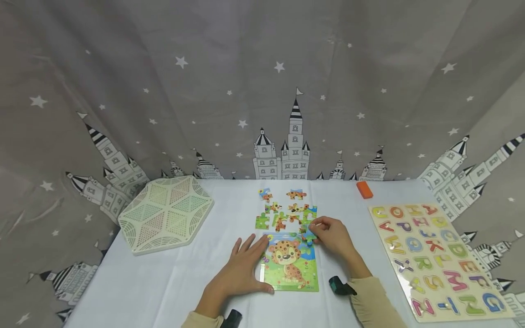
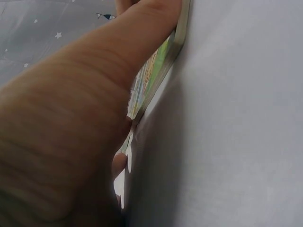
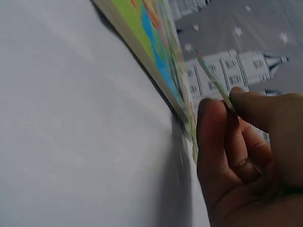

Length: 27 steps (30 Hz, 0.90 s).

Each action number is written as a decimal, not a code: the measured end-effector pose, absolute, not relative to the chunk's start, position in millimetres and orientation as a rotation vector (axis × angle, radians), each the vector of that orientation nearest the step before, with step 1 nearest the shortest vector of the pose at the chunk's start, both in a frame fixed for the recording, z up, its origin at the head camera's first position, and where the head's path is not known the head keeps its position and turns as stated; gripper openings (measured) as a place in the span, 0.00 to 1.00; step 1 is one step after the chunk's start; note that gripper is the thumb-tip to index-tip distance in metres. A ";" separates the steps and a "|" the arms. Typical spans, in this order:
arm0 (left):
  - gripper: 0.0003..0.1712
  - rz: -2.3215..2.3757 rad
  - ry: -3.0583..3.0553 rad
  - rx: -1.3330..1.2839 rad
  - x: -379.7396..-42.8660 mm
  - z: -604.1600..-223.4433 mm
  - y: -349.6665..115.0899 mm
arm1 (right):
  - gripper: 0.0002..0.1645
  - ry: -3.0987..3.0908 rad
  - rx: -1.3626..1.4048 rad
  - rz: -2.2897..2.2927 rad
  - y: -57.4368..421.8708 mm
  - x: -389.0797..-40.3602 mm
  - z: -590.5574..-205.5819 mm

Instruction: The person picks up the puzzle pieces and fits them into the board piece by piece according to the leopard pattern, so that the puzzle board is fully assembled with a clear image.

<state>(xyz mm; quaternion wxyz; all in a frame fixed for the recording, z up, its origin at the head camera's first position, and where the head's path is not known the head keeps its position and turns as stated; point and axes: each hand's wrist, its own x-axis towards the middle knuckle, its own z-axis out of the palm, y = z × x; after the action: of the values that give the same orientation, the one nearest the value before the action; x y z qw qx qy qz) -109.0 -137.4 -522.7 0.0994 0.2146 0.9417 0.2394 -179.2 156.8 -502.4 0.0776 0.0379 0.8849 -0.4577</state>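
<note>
A leopard picture board (image 1: 289,269) lies flat on the white-covered table. My left hand (image 1: 241,269) rests along its left side, fingers spread near the top left corner and thumb at the bottom edge. In the left wrist view, the thumb side of the hand (image 2: 85,99) covers much of the board (image 2: 161,56). Over the board's upper right corner, my right hand (image 1: 336,237) pinches a blue and green puzzle piece (image 1: 308,234) between thumb and fingertips. The right wrist view shows this piece (image 3: 215,78) edge-on, tilted, above the hand's (image 3: 255,146) curled fingers.
Several loose puzzle pieces (image 1: 262,222) lie behind the board. A pale hexagonal pegboard (image 1: 164,214) stands at the left. An alphabet board (image 1: 439,264) lies at the right, with an orange block (image 1: 364,189) near the back edge. A patterned curtain (image 1: 246,91) hangs behind.
</note>
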 end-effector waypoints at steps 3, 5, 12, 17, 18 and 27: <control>0.78 0.717 2.778 0.619 -107.7 -520.7 -138.8 | 0.13 2.692 0.087 -1.318 145.3 -167.4 -506.5; 0.78 0.721 2.780 0.614 -107.6 -520.1 -139.1 | 0.12 2.724 0.096 -1.294 139.7 -163.6 -510.9; 0.78 0.716 2.782 0.628 -108.9 -523.1 -136.9 | 0.12 2.817 0.101 -1.258 136.7 -159.0 -519.9; 0.78 0.717 2.785 0.633 -109.6 -524.6 -136.0 | 0.17 2.781 0.009 -1.239 142.0 -155.6 -519.8; 0.78 0.724 2.784 0.633 -109.6 -524.4 -135.9 | 0.20 2.774 -0.020 -1.228 143.1 -154.8 -519.2; 0.78 0.725 2.791 0.637 -109.4 -524.2 -137.3 | 0.27 2.786 -0.182 -1.127 144.2 -150.0 -513.3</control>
<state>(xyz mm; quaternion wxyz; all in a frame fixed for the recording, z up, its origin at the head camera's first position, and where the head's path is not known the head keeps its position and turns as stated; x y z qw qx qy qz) -109.4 -137.3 -524.2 0.0943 0.2147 0.9409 0.2445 -150.0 144.2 -513.3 0.0654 -0.0602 0.9233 -0.3735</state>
